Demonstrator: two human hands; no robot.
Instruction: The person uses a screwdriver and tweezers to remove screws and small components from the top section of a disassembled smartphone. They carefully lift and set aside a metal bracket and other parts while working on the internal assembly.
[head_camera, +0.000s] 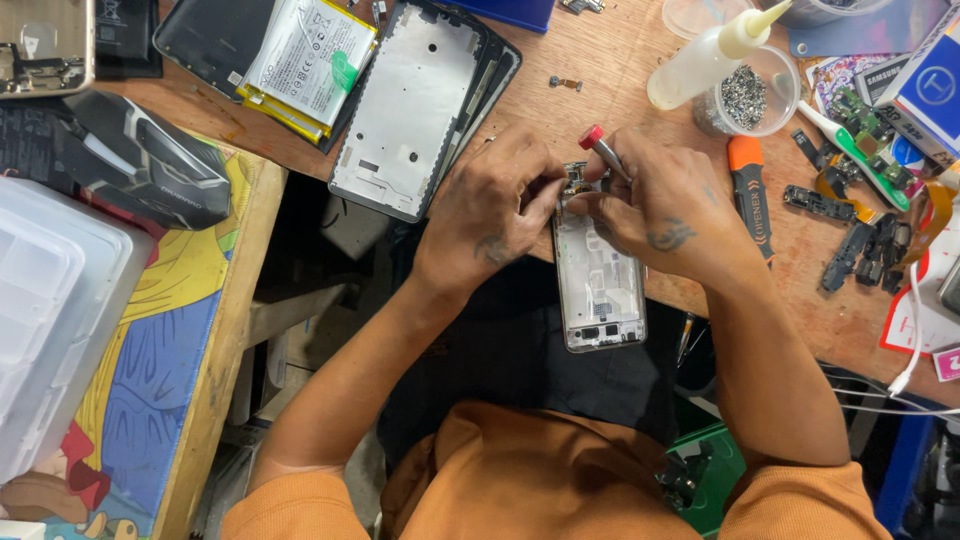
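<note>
Head view: hands (580, 205) on phone frame (600, 285) overhanging table edge (800, 325)

A wooden bench (620, 60) carries a phone frame (412, 105); a battery (305, 60); a glue bottle (700, 60); a cup (750, 100) of what look like screws; an orange-handled tool (752, 195); scattered black parts (860, 250).

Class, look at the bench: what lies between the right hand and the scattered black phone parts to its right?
In the head view, an orange-and-black screwdriver lies on the wooden bench between the right hand and the black phone parts.
</note>
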